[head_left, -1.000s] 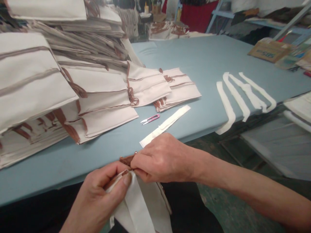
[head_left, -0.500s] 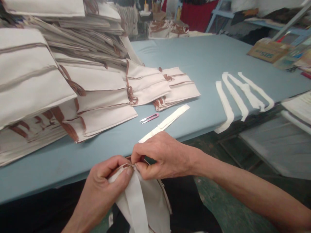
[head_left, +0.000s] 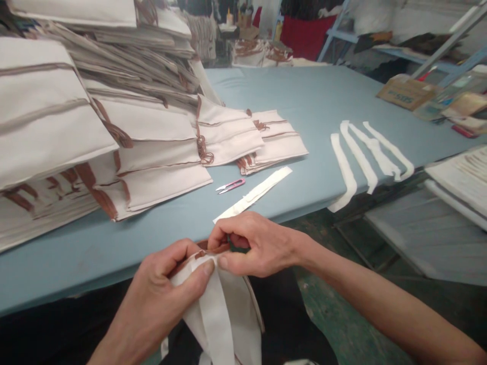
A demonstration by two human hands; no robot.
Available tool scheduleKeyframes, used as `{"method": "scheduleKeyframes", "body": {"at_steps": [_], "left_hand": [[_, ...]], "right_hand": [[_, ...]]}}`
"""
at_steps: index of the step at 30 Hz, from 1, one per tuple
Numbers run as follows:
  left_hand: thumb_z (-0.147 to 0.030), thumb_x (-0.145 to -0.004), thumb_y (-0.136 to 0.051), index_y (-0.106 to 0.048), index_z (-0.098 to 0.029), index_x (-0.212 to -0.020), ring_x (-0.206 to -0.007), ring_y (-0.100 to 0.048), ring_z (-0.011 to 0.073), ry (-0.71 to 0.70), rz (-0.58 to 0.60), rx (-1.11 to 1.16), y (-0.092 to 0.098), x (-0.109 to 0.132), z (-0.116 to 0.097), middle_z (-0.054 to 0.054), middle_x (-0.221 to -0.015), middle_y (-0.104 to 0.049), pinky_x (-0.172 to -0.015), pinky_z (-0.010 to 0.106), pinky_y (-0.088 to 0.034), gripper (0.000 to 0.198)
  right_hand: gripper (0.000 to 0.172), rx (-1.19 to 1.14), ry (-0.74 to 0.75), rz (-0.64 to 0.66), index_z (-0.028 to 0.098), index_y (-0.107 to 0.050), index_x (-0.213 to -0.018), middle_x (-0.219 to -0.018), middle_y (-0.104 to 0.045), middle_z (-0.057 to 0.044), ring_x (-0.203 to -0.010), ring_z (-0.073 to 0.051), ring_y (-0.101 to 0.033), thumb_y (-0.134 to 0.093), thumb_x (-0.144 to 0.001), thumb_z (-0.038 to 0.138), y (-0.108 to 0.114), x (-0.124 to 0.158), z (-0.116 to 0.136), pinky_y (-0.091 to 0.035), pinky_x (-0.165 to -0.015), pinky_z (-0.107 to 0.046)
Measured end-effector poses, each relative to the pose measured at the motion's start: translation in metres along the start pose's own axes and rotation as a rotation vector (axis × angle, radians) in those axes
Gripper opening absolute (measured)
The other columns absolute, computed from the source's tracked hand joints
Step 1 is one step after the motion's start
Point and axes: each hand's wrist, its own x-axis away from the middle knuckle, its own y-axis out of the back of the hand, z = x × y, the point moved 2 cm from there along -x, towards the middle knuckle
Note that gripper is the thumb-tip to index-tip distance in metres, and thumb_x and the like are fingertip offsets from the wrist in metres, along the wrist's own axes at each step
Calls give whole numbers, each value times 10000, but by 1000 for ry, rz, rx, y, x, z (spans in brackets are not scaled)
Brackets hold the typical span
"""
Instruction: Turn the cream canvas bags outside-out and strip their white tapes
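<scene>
My left hand [head_left: 163, 299] is closed on the top edge of a cream cloth bag [head_left: 228, 324] with brown trim, thumb pressed on a white strip running down it. My right hand [head_left: 258, 243] pinches the same brown-trimmed edge from the right, fingers curled together. The bag hangs over my lap, just in front of the blue table's [head_left: 304, 96] near edge. A loose white fabric strip [head_left: 254, 192] and pink thread snips [head_left: 230, 185] lie on the table just beyond my hands.
Tall stacks of folded cream bags [head_left: 76, 126] with brown handles fill the table's left side, with smaller stacks [head_left: 274, 139] further right. Several white strips [head_left: 361, 157] lie near the right edge. A cardboard box [head_left: 405, 92] and clutter sit at far right.
My right hand's fingers have curled in and shifted their pinch along the brown edge. The brown trim piece that stuck up a second ago is now tucked lower. The view drifted slightly.
</scene>
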Motion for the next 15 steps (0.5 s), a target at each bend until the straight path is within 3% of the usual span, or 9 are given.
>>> {"method": "scheduleKeyframes", "body": {"at_steps": [4,8,15], "left_hand": [[-520,-848,-659,-705,-218,-599,-456,-514,150,-58,97,21,11,2,-3,1,-521,-599,-407,197,-391,394],[-544,-896,-675,-742,-215,-663,-489,-561,166,-99,153,-11,24,0,6,26,-578,-671,-424,201,-419,408],[-394,-1006,-604,-749,-253,-811,-495,-626,127,-305,214,-189,36,-6,5,-48,-602,-715,-452,162,-440,281]], "right_hand": [[85,45,2,-1,201,-650,-834,-746,-586,65,-651,-109,-488,-711,-823,260,-6,-2,4,-379,-636,-225],[98,103,-10,-12,200,-635,-758,-658,-514,91,-600,-93,-446,-721,-803,189,-10,-8,11,-329,-601,-224],[62,155,-133,29,186,-666,-764,-595,-476,98,-539,-85,-407,-692,-813,159,-16,-17,19,-298,-579,-222]]}}
